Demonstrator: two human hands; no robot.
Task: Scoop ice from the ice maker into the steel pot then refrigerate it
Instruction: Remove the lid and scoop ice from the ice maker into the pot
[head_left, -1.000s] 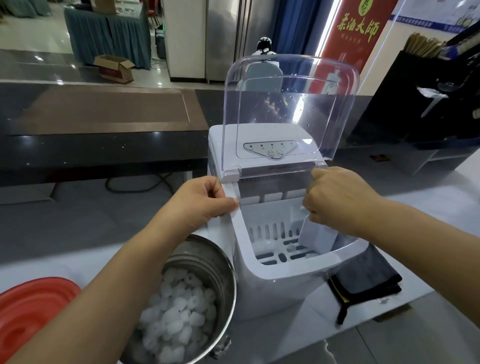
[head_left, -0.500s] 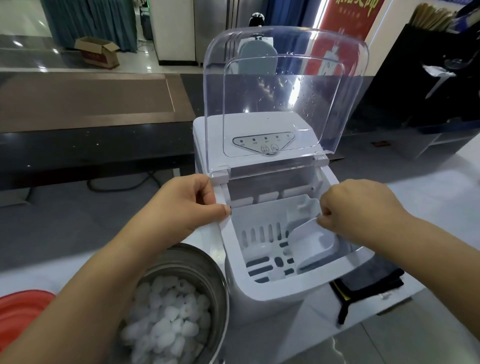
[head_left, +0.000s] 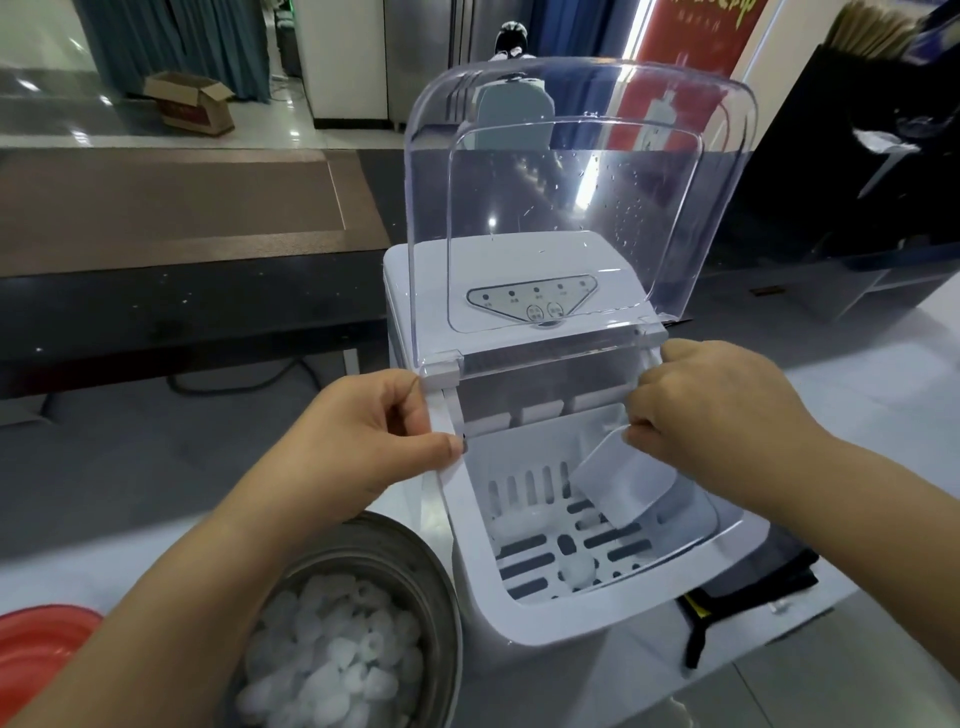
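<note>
My left hand (head_left: 358, 441) pinches the ice maker (head_left: 524, 613) rim; my right hand's (head_left: 711, 415) fingers (head_left: 641, 434) pinch the clear scoop (head_left: 623, 483) over its nearly empty basket. The steel pot (head_left: 415, 582), ice-filled, sits on the white desk (head_left: 857, 395) beside it

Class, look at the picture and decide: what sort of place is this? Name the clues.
Probably a drinks or tea shop's service counter, not a home kitchen: a countertop ice maker, a steel pot heaped with ice, and behind them a red promotional banner and polished lobby-style floor.
</note>
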